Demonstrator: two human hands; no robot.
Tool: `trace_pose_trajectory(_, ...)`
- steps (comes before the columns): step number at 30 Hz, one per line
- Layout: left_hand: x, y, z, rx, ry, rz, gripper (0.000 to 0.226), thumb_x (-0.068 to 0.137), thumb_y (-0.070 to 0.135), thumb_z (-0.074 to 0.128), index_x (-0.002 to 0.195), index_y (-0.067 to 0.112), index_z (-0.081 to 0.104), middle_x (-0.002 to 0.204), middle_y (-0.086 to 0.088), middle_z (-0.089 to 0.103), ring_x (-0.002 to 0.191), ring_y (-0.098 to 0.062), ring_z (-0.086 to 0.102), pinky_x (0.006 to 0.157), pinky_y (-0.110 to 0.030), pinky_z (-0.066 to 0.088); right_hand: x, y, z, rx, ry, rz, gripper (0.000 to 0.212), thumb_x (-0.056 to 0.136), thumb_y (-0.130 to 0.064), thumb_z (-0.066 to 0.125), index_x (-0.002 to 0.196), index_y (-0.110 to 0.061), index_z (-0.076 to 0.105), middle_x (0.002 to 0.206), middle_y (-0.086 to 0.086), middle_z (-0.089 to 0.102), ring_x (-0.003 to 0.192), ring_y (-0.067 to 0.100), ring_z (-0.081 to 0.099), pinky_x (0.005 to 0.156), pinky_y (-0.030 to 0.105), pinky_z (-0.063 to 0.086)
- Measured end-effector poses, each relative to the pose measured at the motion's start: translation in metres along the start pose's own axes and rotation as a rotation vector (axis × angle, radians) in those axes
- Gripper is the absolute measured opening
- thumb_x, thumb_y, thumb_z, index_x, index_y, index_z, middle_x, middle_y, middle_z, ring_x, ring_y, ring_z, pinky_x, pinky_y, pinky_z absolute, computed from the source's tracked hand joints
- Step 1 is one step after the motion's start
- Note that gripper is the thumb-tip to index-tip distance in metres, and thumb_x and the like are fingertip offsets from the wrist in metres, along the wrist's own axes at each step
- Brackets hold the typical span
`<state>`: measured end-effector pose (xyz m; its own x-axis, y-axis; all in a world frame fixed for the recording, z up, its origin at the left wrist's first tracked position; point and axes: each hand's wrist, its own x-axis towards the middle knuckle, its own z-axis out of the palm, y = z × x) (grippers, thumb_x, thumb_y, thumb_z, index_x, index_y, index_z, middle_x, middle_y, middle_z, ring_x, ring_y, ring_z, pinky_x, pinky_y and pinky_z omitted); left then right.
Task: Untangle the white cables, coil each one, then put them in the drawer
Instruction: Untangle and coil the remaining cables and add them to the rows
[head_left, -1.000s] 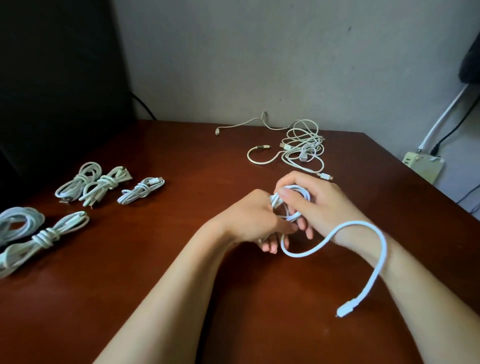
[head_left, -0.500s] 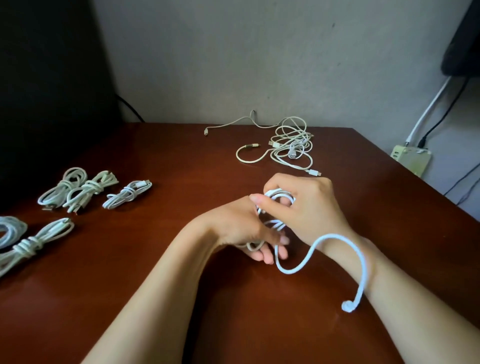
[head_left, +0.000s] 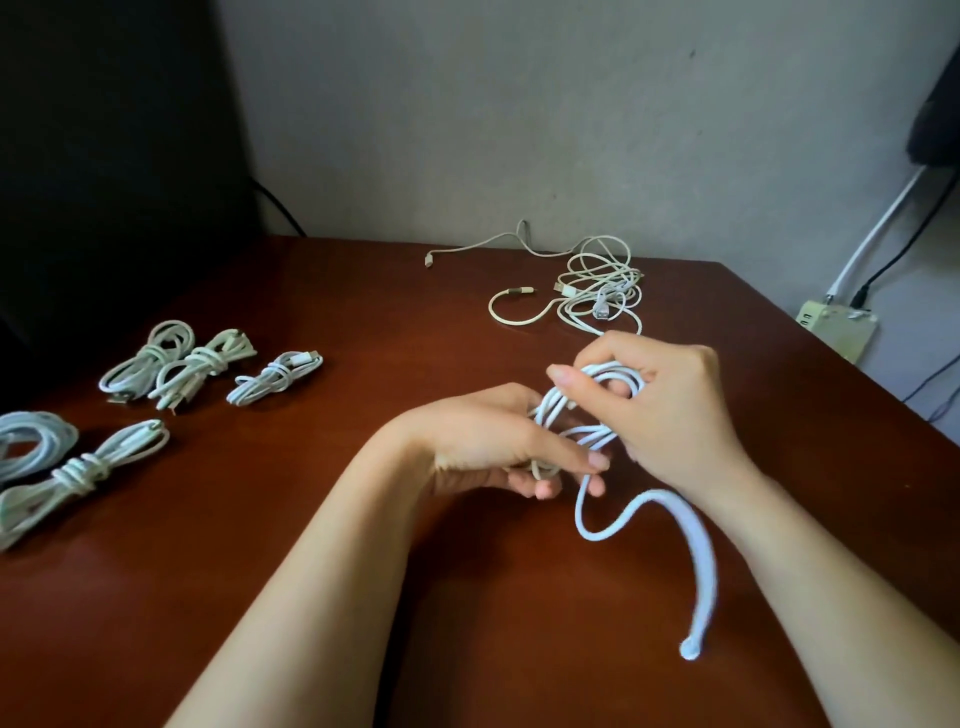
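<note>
Above the middle of the brown table (head_left: 311, 545), both hands work one white cable (head_left: 587, 421) folded into loops. My left hand (head_left: 498, 441) grips the lower end of the loops. My right hand (head_left: 670, 410) holds the upper loops, its fingers curled through them. The cable's free tail (head_left: 701, 561) curves down past my right wrist and ends in a plug. A tangle of white cables (head_left: 597, 291) lies at the back of the table. Several coiled and tied cables (head_left: 208, 369) lie on the left. No drawer is in view.
A beige power strip (head_left: 836, 327) with black and white leads sits beyond the table's right edge. A dark panel (head_left: 104, 156) stands at the back left. The wall runs right behind the table's far edge.
My hands have shifted slightly and the loops now stand open between them. The free tail has swung down and closer to me, its plug hanging lower.
</note>
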<state>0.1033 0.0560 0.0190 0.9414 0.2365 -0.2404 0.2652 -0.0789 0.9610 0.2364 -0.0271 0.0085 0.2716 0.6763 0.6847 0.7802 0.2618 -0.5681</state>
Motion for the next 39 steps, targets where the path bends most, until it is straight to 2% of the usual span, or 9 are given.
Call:
trace_pose_trajectory(9,0.012,-0.002,0.005,0.306,0.19,-0.062,0.025,0.078,0.026,0.077,0.075,0.006,0.063,0.052,0.002,0.046,0.046,-0.012,0.038,0.043,-0.017,0.033,0.001,0.004,0.004,-0.012,-0.047,0.026,0.024,0.081,-0.021,0.069,0.062,-0.009,0.059,0.052,0.002,0.051,0.049,0.009,0.044,0.05,0.012,0.033)
trace_pose_trajectory(13,0.014,-0.006,0.005,0.271,0.166,-0.066,0.025,0.075,0.022,0.08,0.064,0.015,0.058,0.056,-0.003,0.045,0.043,-0.011,0.035,0.042,-0.018,0.032,0.003,0.006,0.005,0.012,-0.121,0.149,0.022,0.079,-0.026,0.073,0.063,-0.016,0.062,0.058,0.0,0.058,0.052,0.006,0.048,0.053,0.011,0.036)
trace_pose_trajectory(18,0.014,-0.005,0.008,0.21,0.182,0.024,0.021,0.075,0.007,0.078,0.094,0.01,0.071,0.057,-0.007,0.045,0.05,-0.02,0.031,0.039,-0.018,0.024,0.006,0.001,-0.003,0.114,-0.268,0.294,0.017,0.074,-0.028,0.077,0.066,-0.018,0.066,0.054,0.009,0.056,0.035,0.01,0.042,0.038,0.021,0.035)
trace_pose_trajectory(23,0.012,-0.002,0.009,0.166,0.16,0.121,0.029,0.078,-0.002,0.074,0.072,0.027,0.071,0.051,0.006,0.056,0.044,-0.011,0.042,0.036,-0.016,0.023,0.007,0.001,-0.005,0.054,-0.306,0.346,0.024,0.076,-0.037,0.074,0.066,-0.017,0.063,0.045,0.008,0.053,0.027,0.013,0.041,0.035,0.019,0.031)
trace_pose_trajectory(26,0.011,0.002,0.011,0.071,0.225,0.169,0.015,0.086,0.017,0.07,0.099,0.014,0.062,0.062,-0.003,0.066,0.044,-0.012,0.047,0.04,-0.018,0.03,0.01,0.003,-0.007,0.106,-0.19,0.417,0.027,0.077,-0.035,0.074,0.063,-0.015,0.061,0.038,-0.002,0.048,0.027,0.012,0.038,0.032,0.017,0.029)
trace_pose_trajectory(28,0.013,0.003,0.009,-0.073,0.297,0.178,0.039,0.084,0.035,0.068,0.113,0.012,0.055,0.075,-0.012,0.07,0.053,-0.019,0.055,0.049,-0.022,0.039,0.013,0.006,-0.011,0.149,-0.074,0.473,0.03,0.078,-0.036,0.074,0.06,-0.016,0.059,0.036,-0.005,0.044,0.026,0.012,0.036,0.032,0.016,0.025)
trace_pose_trajectory(32,0.017,0.0,0.009,-0.172,0.372,0.341,0.049,0.065,0.024,0.064,0.113,0.03,0.061,0.105,-0.01,0.069,0.097,-0.029,0.067,0.092,-0.046,0.048,0.018,0.01,-0.017,0.304,0.131,0.605,0.034,0.082,-0.036,0.071,0.057,-0.017,0.057,0.037,-0.004,0.035,0.028,0.011,0.031,0.035,0.015,0.02)
trace_pose_trajectory(35,0.013,-0.002,0.013,0.247,0.471,0.541,0.081,0.059,0.011,0.054,0.136,0.034,0.045,0.141,0.003,0.047,0.134,-0.011,0.04,0.114,-0.041,0.03,0.02,0.011,-0.02,0.47,0.207,0.695,0.04,0.086,-0.032,0.067,0.055,-0.014,0.052,0.043,-0.002,0.029,0.031,0.009,0.026,0.036,0.015,0.014)
trace_pose_trajectory(39,0.017,-0.004,0.015,0.712,0.579,0.633,0.102,0.054,0.0,0.047,0.145,0.042,0.025,0.155,0.015,0.013,0.14,0.001,0.013,0.116,-0.03,0.016,0.02,0.013,-0.021,0.561,0.198,0.748,0.031,0.087,-0.034,0.064,0.072,-0.008,0.058,0.053,-0.001,0.032,0.035,0.007,0.023,0.035,0.017,0.011)
